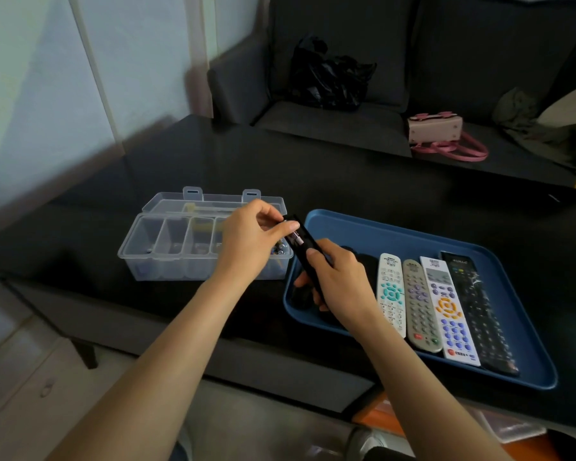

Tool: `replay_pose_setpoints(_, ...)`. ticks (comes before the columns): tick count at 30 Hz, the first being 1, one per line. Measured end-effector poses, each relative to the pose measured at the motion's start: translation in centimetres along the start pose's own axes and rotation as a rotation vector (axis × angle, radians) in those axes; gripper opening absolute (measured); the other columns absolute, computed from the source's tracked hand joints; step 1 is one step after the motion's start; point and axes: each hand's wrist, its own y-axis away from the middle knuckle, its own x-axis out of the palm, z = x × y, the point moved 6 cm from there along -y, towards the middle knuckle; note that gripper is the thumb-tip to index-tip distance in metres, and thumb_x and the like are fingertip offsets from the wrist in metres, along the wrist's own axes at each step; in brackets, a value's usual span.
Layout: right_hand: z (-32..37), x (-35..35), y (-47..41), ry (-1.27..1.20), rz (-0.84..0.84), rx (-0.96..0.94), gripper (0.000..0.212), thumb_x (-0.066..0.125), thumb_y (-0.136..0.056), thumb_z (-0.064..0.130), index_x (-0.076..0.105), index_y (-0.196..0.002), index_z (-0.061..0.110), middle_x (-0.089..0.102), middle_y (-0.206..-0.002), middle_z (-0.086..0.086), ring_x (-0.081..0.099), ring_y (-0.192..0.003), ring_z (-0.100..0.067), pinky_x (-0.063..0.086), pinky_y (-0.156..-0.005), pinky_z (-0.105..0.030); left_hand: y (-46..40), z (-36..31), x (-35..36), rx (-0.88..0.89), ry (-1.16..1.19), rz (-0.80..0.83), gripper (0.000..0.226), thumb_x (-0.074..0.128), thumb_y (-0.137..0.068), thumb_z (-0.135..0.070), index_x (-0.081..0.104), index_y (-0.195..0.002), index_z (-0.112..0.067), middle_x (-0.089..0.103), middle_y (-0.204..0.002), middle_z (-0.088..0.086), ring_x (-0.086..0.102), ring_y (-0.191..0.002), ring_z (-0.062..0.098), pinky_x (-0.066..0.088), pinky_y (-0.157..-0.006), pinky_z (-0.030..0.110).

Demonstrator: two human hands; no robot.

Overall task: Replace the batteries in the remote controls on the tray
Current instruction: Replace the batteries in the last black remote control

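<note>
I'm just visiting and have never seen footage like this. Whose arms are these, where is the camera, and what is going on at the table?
No machine here: a person wears one camera on the head, looking down at their own bare hands. The right hand grips a slim black remote, its battery bay open; the left hand pinches its top end. On the dark table sit a blue tray with four more remotes side by side, and an open clear box with compartments.
</note>
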Motion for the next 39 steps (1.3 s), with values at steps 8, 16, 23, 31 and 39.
replay_pose_setpoints(8,0.2,0.2,-0.5,-0.033,-0.041,0.024,0.020,0.042,-0.099,0.028,0.058,-0.089,0.022,0.069,-0.068,-0.001,0.051,-0.040,0.001,0.044,-0.046,-0.023,0.3,-0.3,0.4,0.016,0.039,-0.017,0.017,0.076,-0.075,-0.017,0.062,-0.085,-0.013,0.063,-0.075,-0.012,0.060,-0.071,-0.004,0.045,-0.065,0.004)
replay_pose_setpoints(16,0.0,0.3,-0.6,-0.037,-0.067,0.038,0.019,0.042,-0.099,0.029,0.058,-0.089,0.027,0.069,-0.069,-0.001,0.054,-0.044,-0.001,0.047,-0.052,-0.030,0.5,0.1,1.3,0.013,0.005,-0.079,0.030,0.080,-0.070,-0.023,0.058,-0.088,-0.015,0.066,-0.101,-0.002,0.061,-0.093,0.008,0.052,-0.081,0.026)
replay_pose_setpoints(23,0.1,0.4,-0.5,-0.064,-0.073,0.041,0.019,0.042,-0.099,0.026,0.059,-0.091,0.021,0.069,-0.070,0.000,0.053,-0.041,0.003,0.042,-0.048,-0.023,1.6,-1.2,1.4,0.173,-0.115,-0.202,0.022,0.075,-0.076,-0.022,0.064,-0.092,-0.012,0.066,-0.100,-0.001,0.057,-0.094,0.008,0.046,-0.078,0.022)
replay_pose_setpoints(31,-0.3,0.3,-0.5,-0.165,-0.092,0.116,0.022,0.043,-0.099,0.024,0.060,-0.092,0.013,0.061,-0.057,0.002,0.051,-0.039,-0.008,0.040,-0.039,-0.022,2.3,-1.8,2.5,0.187,-0.014,-0.190,0.024,0.069,-0.081,-0.010,0.062,-0.104,-0.009,0.056,-0.102,0.000,0.054,-0.086,0.003,0.044,-0.069,0.004)
replay_pose_setpoints(39,-0.1,0.2,-0.6,-0.370,-0.041,0.165,0.021,0.041,-0.100,0.021,0.059,-0.099,0.012,0.068,-0.066,-0.005,0.049,-0.043,-0.014,0.040,-0.041,-0.024,1.0,0.5,2.0,-0.168,0.316,-0.119,0.013,0.076,-0.075,-0.022,0.064,-0.071,-0.017,0.065,-0.067,-0.007,0.062,-0.064,0.001,0.048,-0.061,0.015)
